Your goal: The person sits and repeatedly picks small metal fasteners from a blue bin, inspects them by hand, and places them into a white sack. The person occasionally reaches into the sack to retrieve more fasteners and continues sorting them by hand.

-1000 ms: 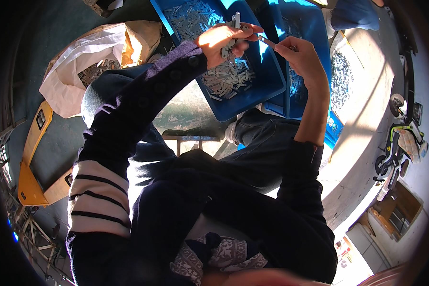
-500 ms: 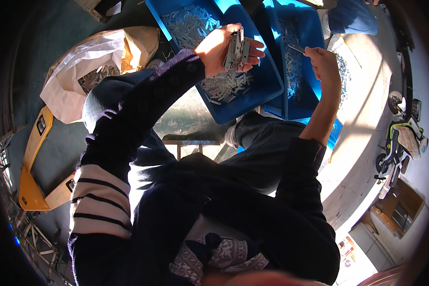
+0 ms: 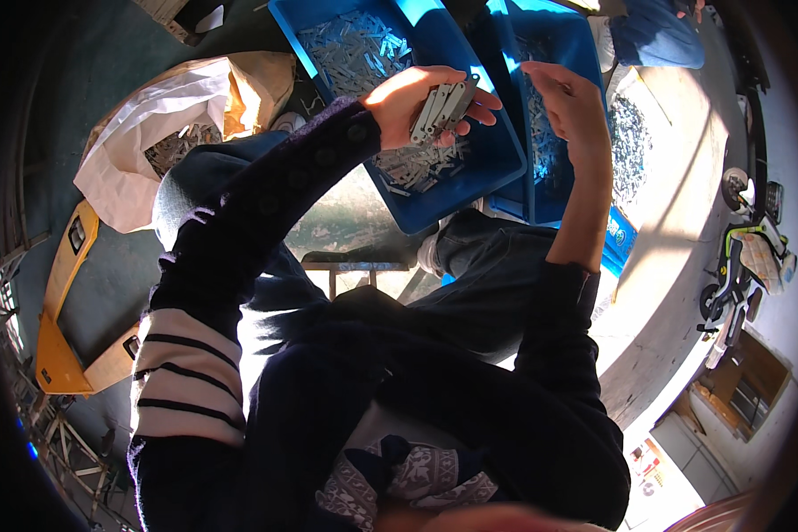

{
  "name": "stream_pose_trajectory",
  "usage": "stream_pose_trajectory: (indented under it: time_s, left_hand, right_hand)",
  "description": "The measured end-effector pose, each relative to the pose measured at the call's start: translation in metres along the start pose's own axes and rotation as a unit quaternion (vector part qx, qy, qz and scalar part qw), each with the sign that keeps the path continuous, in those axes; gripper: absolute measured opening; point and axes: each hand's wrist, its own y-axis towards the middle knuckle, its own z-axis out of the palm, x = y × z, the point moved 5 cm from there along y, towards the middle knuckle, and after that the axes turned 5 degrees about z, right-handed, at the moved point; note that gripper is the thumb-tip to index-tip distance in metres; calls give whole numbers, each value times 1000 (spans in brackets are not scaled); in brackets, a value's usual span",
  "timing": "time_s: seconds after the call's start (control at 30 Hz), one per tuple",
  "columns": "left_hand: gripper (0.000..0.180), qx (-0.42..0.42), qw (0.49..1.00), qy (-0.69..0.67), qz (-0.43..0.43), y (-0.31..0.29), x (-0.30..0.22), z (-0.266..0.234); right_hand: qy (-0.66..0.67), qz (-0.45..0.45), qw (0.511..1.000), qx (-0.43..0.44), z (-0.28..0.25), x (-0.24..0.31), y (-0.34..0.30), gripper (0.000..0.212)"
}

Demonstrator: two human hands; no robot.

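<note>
My left hand [image 3: 408,102] is palm up above the near blue bin, its fingers curled around a small bunch of flat grey metal strips [image 3: 443,111] with holes in them. To its right, my right hand [image 3: 572,102] is raised over the second bin with its fingers bent together. Whether a strip sits at those fingertips is hidden from view. Loose metal strips [image 3: 417,164] lie under my left hand in the near blue bin [image 3: 417,213], and more strips [image 3: 545,146] fill part of the second blue bin [image 3: 528,208].
At left stands an open paper sack [image 3: 115,177] with metal pieces inside, near a yellow pallet-jack-like frame [image 3: 62,293]. Another heap of small metal pieces [image 3: 629,146] lies right of the bins. Another person's blue-clad leg [image 3: 656,35] is at the upper right. A scooter [image 3: 736,266] stands far right.
My right hand has moved left toward my left hand, and the strip that showed at its fingertips is no longer visible. My left hand has lowered slightly and the strips in it have turned.
</note>
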Motion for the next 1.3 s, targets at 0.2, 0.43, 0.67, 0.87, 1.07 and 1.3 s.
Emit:
stream_pose_trajectory:
  time_s: [0.2, 0.43, 0.67, 0.87, 1.07, 1.3]
  left_hand:
    - [45, -18, 999, 8, -36, -3, 5, -1]
    - [47, 5, 998, -53, -22, -1, 5, 2]
    - [42, 2, 999, -45, -11, 0, 6, 0]
    - [43, -14, 999, -28, -12, -2, 3, 1]
    - [47, 18, 999, -38, -11, -4, 1, 7]
    - [50, 27, 1000, -8, -3, -2, 3, 5]
  right_hand:
    - [9, -10, 995, 100, 56, 8, -3, 22]
    - [393, 35, 914, 99, 37, 6, 0, 17]
    - [255, 67, 959, 104, 40, 3, -3, 25]
    - [-60, -30, 995, 78, 52, 9, -5, 22]
    - [53, 36, 996, 69, 49, 3, -4, 20]
    - [173, 81, 979, 66, 41, 0, -3, 13]
